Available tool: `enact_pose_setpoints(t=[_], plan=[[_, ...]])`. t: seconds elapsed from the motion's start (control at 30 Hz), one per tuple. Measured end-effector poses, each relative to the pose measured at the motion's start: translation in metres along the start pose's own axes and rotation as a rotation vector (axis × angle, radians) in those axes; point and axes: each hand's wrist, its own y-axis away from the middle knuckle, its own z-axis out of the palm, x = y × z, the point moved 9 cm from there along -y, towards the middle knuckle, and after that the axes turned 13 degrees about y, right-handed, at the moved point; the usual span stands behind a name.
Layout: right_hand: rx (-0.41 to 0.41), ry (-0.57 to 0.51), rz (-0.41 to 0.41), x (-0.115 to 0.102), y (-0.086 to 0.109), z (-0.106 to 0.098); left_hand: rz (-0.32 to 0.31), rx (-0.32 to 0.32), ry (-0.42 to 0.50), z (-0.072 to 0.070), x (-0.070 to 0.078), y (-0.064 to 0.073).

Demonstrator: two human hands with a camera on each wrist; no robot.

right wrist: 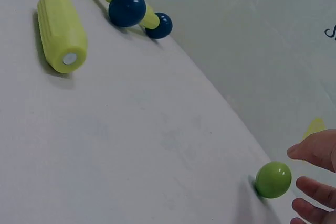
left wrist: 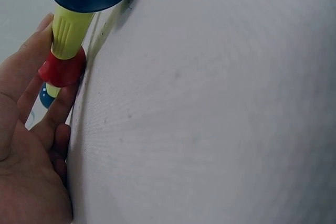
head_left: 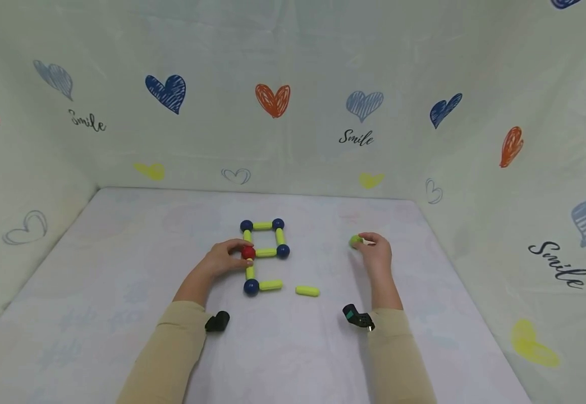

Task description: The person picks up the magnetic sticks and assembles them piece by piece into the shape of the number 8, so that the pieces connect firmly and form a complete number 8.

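Observation:
My left hand [head_left: 219, 260] holds the red ball [head_left: 248, 253] of a magnetic stick-and-ball figure, with fingers and thumb on either side of it. Yellow-green rods [head_left: 266, 253] join the red ball to blue balls [head_left: 283, 251] in a square, and one more rod runs toward the near blue ball [head_left: 251, 287]. From that ball another rod [head_left: 270, 285] points right, its far end free. Over on the right, my right hand [head_left: 378, 255] reaches to a green ball [right wrist: 273, 180] on the table. Its thumb and fingers are spread beside the ball, with a small gap showing in the right wrist view.
A loose yellow-green rod [head_left: 307, 290] lies right of the figure's near end; its pale end disc shows in the right wrist view. The white table [head_left: 136, 336] meets a cloth backdrop [head_left: 313, 50] printed with hearts at the back and sides.

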Motion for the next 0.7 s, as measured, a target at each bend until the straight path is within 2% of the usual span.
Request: enact_pose_setpoints(t=[0.23,0.37,0.5,0.7], plan=[[-0.121,0.067,0.004,-0.003,-0.013,0.003,0.002,0.0,-0.008,-0.001,0.001,0.0],[-0.175,0.128,-0.023,-0.006,-0.021,0.005,-0.005,0.005,-0.008,-0.001,0.001,0.0],[-0.211,0.182,-0.06,-0.01,-0.025,0.006,-0.013,0.007,-0.014,-0.001,0.001,0.001],[-0.237,0.186,-0.068,-0.014,-0.026,0.01,-0.02,0.01,-0.026,-0.001,0.0,0.001]])
